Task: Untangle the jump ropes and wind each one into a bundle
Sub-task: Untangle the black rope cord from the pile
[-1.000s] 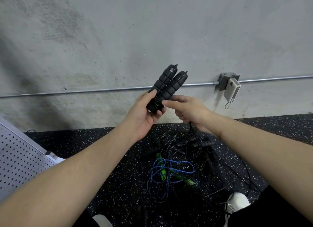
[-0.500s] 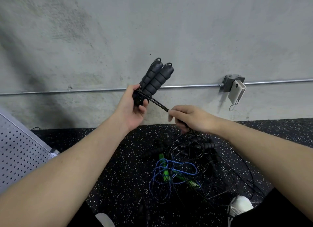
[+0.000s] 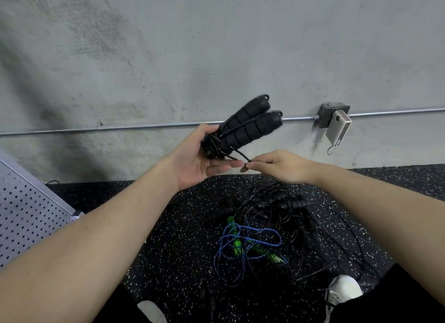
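My left hand (image 3: 195,157) holds two black foam handles (image 3: 248,124) of a jump rope side by side, pointing up and right, with black cord wound round their lower ends. My right hand (image 3: 277,166) pinches the black cord (image 3: 237,154) just right of the handles and keeps it taut. On the floor below lies a tangle of black ropes (image 3: 277,209) with several black ribbed handles. A blue rope (image 3: 240,241) with green handles (image 3: 237,243) lies in that pile.
A concrete wall with a metal conduit (image 3: 96,129) and a junction box (image 3: 333,114) rises behind. A perforated metal panel (image 3: 26,214) stands at the left. The speckled rubber floor (image 3: 173,262) carries the pile; my white shoes (image 3: 345,290) show at the bottom.
My right hand has carried the cord round the handles' lower ends, adding turns. The handles have tilted further to the right.
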Demonstrator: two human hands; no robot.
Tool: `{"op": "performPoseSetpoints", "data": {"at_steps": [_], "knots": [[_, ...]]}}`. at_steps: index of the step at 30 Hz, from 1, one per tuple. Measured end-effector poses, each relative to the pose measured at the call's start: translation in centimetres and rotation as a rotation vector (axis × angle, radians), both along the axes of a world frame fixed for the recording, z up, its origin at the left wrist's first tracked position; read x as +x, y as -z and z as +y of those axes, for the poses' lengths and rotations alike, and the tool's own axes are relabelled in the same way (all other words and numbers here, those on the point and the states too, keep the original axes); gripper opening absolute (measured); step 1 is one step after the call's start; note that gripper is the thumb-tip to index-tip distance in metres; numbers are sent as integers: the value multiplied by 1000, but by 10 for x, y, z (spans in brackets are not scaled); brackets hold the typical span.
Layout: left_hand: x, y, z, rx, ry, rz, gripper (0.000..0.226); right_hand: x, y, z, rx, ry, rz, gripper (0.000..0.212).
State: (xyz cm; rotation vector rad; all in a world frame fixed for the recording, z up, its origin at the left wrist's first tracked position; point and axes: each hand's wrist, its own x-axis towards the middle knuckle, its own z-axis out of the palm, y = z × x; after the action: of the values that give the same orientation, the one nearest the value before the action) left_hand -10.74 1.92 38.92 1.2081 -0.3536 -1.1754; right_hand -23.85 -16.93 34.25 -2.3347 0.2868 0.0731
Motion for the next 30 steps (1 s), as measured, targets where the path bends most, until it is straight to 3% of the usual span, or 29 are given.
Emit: {"op": "performPoseSetpoints", "data": {"at_steps": [4, 7, 9, 15, 21, 24, 26, 30], "knots": [[-5, 3, -1, 52, 155, -53, 39, -2, -8, 0, -82, 6, -45, 18], [-7, 6, -1, 110, 225, -139, 36, -12, -19, -3, -10, -13, -35, 38], [-7, 11, -3, 158, 282, -229, 18, -12, -18, -11, -10, 9, 4, 25], [-8, 27, -12, 306, 438, -412, 20, -2, -14, -13, 13, 243, 35, 4], [-11, 30, -20, 421, 420, -577, 28, 3, -19, -4, -43, 247, 53, 11], [-11, 29, -22, 431, 396, -597, 43, 3, -21, -5, -45, 232, 51, 9], [-11, 26, -22, 437, 354, -640, 39, 1, -26, -5, -63, 206, 40, 12], [-12, 29, -23, 457, 279, -801, 30, 2, -29, -1, -117, 183, 188, 41]]}}
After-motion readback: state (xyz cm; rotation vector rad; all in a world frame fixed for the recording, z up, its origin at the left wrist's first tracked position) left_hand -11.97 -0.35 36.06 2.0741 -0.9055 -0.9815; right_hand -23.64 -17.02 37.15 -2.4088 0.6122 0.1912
